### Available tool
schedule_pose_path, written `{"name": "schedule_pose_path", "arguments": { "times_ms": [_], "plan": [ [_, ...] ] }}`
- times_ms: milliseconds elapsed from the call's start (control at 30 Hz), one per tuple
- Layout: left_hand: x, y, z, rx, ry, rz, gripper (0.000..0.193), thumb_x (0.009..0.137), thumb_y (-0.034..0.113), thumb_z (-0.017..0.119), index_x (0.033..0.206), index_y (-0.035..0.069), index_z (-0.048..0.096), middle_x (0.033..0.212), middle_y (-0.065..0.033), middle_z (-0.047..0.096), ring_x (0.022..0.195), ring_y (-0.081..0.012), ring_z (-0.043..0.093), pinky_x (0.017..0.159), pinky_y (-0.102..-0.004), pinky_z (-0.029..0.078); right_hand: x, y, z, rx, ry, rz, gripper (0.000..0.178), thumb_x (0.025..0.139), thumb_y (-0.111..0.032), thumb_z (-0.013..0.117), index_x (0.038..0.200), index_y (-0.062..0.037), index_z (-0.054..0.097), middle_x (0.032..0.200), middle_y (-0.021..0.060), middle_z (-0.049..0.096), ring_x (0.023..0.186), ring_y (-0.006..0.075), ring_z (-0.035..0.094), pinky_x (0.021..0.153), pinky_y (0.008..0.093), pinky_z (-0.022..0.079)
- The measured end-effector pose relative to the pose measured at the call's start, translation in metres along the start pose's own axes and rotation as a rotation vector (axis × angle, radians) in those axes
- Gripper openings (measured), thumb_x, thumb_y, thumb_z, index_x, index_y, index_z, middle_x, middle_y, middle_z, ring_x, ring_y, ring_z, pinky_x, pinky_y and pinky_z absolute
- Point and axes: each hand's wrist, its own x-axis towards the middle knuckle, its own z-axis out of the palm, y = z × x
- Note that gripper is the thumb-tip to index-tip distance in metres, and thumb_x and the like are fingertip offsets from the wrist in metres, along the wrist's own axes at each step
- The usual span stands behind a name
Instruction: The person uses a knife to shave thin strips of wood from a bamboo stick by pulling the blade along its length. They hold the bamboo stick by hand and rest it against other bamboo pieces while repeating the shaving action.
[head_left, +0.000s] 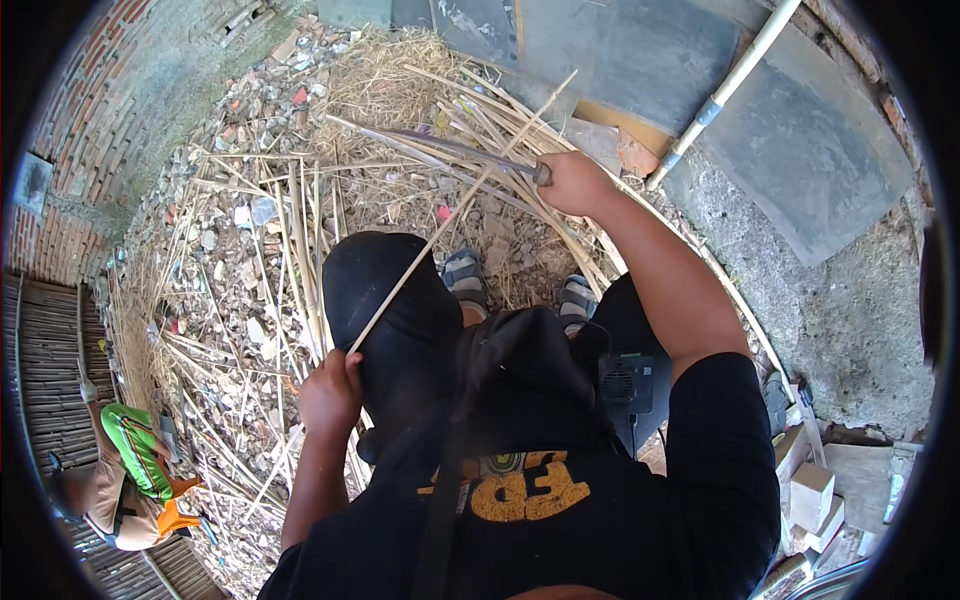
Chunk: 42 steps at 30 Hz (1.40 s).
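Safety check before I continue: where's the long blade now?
Upper middle of the head view: the long blade points left from the right hand, which grips its handle, and visually crosses the thin stick held in the left hand.

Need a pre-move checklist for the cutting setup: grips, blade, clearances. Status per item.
1. Left hand gripping the bamboo strip: ok, closed on its lower visible end.
2. Right hand on the handle of the long-bladed knife: ok, closed around it.
3. Left hand clear of the blade: ok, well down the strip from where blade and strip cross in view.
4. Blade touching the strip: cannot tell; they overlap, but depth is unclear.
5. Hand protection: not ok, both hands bare.
6. Other person clear of the blade: ok, far over at the left edge of the view.
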Motion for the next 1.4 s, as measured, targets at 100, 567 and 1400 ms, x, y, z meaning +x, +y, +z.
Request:
{"name": "schedule_pose_path", "arguments": {
  "times_ms": [100,567,1400],
  "plan": [
    [-0.005,-0.001,-0.001,-0.005,0.009,-0.008,0.032,0.101,0.036,0.057,0.084,0.010,0.052,0.067,-0.0187,0.064,0.061,-0.0431,0.064,0.054,-0.0543,0.049,-0.011,-0.017,0.001,0.024,-0.032,-0.092,0.024,0.079,-0.022,0.068,0.100,-0.0099,0.069,0.094,0.0139,0.072,0.090,0.0344,0.069,0.080,0.0454,0.055],
    [-0.005,0.001,-0.007,-0.072,-0.076,-0.036,0.034,0.102,0.038,0.054,0.086,0.008,0.053,0.071,-0.0211,0.064,0.066,-0.0456,0.063,0.058,-0.0563,0.047,-0.019,-0.031,0.000,-0.086,-0.031,-0.113,0.025,0.077,-0.020,0.069,0.100,-0.0112,0.070,0.085,0.0155,0.071,0.085,0.0353,0.069,0.074,0.0474,0.055],
    [-0.001,-0.003,0.000,-0.214,-0.065,-0.002,0.035,0.102,0.035,0.054,0.084,0.005,0.050,0.068,-0.0243,0.061,0.066,-0.0493,0.061,0.058,-0.0581,0.045,-0.022,-0.011,-0.001,-0.055,0.212,-0.041,0.025,0.077,-0.021,0.070,0.098,-0.0073,0.068,0.081,0.0182,0.070,0.079,0.0380,0.068,0.073,0.0481,0.054]
  ]
}}
